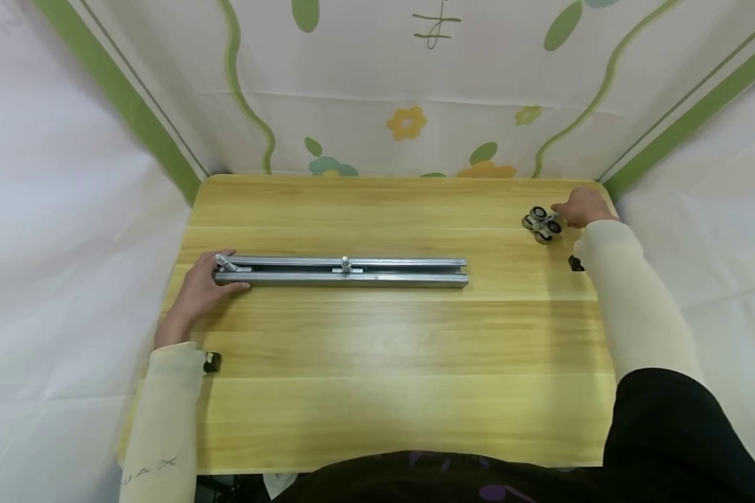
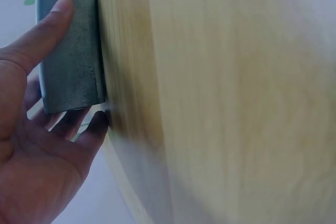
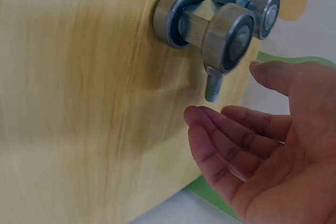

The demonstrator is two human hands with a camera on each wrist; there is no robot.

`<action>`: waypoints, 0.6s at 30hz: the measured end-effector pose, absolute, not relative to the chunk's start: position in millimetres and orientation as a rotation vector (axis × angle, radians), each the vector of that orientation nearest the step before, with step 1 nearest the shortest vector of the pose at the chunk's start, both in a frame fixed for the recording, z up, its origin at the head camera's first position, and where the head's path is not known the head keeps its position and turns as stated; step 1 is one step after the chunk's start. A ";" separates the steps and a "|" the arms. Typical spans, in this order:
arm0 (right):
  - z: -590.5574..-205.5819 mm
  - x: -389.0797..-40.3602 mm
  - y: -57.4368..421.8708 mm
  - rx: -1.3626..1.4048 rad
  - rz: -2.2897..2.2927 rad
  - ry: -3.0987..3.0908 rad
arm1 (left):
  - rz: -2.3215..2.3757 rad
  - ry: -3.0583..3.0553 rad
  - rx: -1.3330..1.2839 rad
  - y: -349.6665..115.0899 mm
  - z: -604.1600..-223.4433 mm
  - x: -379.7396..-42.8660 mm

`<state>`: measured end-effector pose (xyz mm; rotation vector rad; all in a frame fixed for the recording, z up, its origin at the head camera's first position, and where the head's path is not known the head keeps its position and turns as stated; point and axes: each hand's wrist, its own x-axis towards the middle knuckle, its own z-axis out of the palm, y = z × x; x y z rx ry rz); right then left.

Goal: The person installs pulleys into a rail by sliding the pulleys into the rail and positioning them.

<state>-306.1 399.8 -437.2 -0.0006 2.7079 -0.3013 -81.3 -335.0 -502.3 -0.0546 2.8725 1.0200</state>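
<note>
A long metal C-shaped rail (image 1: 409, 280) lies crosswise on the wooden table, its slot facing up. My left hand (image 1: 198, 290) holds the rail's left end, thumb on the near wall and fingers round the far side. In the slot sit one bolt (image 1: 346, 265) near the middle and another, tilted bolt (image 1: 225, 263) by the left hand. At the far right rests a four-wheeled roller trolley (image 3: 228, 27) with a threaded stud (image 3: 213, 86) sticking out. Beside the stud is my right hand (image 3: 278, 145), thumb and fingers parted, with a gap between them and the trolley.
The wooden table (image 1: 377, 349) has its far edge against a printed fabric wall (image 1: 352, 63). White fabric panels (image 1: 56, 293) stand on both sides. The person's body is at the near edge. A small dark wrist camera (image 1: 212, 362) is on the left wrist.
</note>
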 end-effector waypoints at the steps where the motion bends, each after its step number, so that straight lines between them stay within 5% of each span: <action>1: -439.6 -305.6 400.6 0.012 -0.308 2.711 | 1.021 2.871 -0.055 -334.7 -502.6 -81.0; 18: -464.1 -304.1 405.6 0.057 -0.251 2.806 | 1.047 2.873 -0.058 -332.2 -501.2 -80.7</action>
